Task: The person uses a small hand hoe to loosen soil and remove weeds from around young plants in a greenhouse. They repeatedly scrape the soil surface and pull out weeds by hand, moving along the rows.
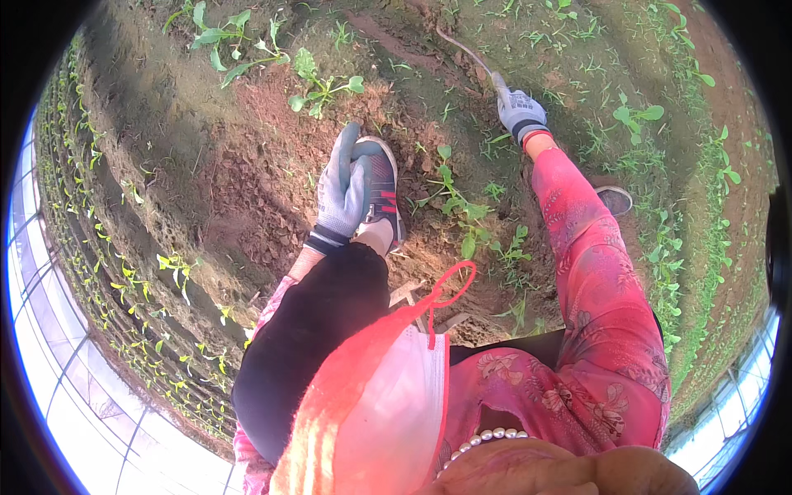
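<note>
My right hand, in a grey-coated knit glove, grips the handle end of a hand tool with a thin curved metal shank. The shank reaches up and left over the soil, and its working end is hard to make out at the top edge. My left hand, gloved alike, hangs beside and partly over my dark sneaker with pink stripes. No object shows in its fingers. Leafy seedlings grow just above that hand. More leafy plants stand between my two arms.
Loose reddish soil surrounds my feet. My other shoe is planted at the right, under my sleeve. Rows of small seedlings run along the left, and a denser green row along the right. Framed translucent walls curve at the rim.
</note>
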`<state>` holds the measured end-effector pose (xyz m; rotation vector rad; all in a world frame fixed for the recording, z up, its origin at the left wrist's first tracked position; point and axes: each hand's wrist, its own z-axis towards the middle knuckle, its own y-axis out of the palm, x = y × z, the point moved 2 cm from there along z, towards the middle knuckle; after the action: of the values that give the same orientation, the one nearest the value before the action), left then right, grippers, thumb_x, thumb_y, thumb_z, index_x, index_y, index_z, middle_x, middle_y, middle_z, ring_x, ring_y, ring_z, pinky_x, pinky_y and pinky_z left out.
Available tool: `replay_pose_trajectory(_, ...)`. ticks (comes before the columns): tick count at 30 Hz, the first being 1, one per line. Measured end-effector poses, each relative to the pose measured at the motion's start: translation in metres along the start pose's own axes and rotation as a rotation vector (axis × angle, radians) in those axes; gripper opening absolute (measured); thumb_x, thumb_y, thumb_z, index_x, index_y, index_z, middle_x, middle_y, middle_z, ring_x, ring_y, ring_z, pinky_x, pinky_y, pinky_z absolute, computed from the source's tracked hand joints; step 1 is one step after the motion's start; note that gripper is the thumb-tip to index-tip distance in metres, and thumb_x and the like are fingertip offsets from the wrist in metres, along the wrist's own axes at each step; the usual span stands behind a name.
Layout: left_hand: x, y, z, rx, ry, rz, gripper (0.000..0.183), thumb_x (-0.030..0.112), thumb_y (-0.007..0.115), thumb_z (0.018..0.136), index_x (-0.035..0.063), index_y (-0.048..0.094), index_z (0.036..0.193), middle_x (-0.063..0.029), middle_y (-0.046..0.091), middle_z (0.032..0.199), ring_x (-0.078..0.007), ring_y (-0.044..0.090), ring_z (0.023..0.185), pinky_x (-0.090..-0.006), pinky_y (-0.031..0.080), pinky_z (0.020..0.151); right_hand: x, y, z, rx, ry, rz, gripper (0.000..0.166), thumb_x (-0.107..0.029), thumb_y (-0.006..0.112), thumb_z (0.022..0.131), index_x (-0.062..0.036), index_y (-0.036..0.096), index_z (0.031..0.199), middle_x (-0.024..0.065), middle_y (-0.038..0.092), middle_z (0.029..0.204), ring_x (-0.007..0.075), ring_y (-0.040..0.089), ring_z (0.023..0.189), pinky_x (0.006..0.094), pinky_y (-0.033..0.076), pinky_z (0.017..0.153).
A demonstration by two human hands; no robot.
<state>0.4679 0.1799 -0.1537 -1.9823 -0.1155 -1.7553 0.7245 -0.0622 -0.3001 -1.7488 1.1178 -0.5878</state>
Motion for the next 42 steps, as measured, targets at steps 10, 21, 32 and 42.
replay_pose_trajectory(10, 0.006, 0.006, 0.003, -0.008, -0.011, -0.100, 0.052, 0.020, 0.046, 0.094, -0.0036, 0.032, 0.138, -0.0137, 0.062, 0.108, -0.0189, 0.057, 0.101, -0.0313, 0.041, 0.092, 0.075, 0.045, -0.151, -0.057, 0.148, -0.011, 0.061, -0.030, 0.042, 0.090, -0.0411, 0.015, 0.143, 0.0208, 0.061, 0.098, 0.0400, 0.063, 0.082, 0.0527, 0.049, 0.071)
replay_pose_trajectory(21, 0.004, 0.011, 0.001, -0.013, -0.050, -0.065, 0.055, 0.024, 0.047, 0.095, -0.0043, 0.030, 0.139, -0.0130, 0.061, 0.109, -0.0170, 0.055, 0.102, -0.0307, 0.040, 0.093, -0.095, -0.058, 0.043, -0.211, -0.069, 0.781, 0.044, -0.027, 0.042, 0.093, -0.0318, 0.042, 0.136, 0.0074, 0.058, 0.068, 0.0184, 0.059, 0.055, 0.0351, 0.053, 0.057)
replay_pose_trajectory(32, 0.003, 0.008, 0.003, -0.035, -0.015, -0.042, 0.053, 0.020, 0.046, 0.095, -0.0038, 0.029, 0.139, -0.0136, 0.060, 0.112, -0.0173, 0.055, 0.103, -0.0304, 0.040, 0.093, -0.025, 0.005, 0.002, -0.131, -0.047, 0.285, 0.043, -0.037, 0.033, 0.093, -0.0390, 0.040, 0.135, 0.0182, 0.064, 0.101, 0.0359, 0.061, 0.091, 0.0431, 0.047, 0.083)
replay_pose_trajectory(42, 0.003, 0.000, -0.001, -0.009, 0.065, 0.008, 0.048, 0.018, 0.043, 0.096, -0.0018, 0.031, 0.138, -0.0124, 0.061, 0.108, -0.0146, 0.055, 0.099, -0.0288, 0.041, 0.090, 0.041, 0.024, -0.091, -0.181, 0.007, 0.299, 0.045, -0.034, 0.036, 0.092, -0.0343, 0.036, 0.138, 0.0204, 0.062, 0.100, 0.0390, 0.060, 0.090, 0.0457, 0.046, 0.080)
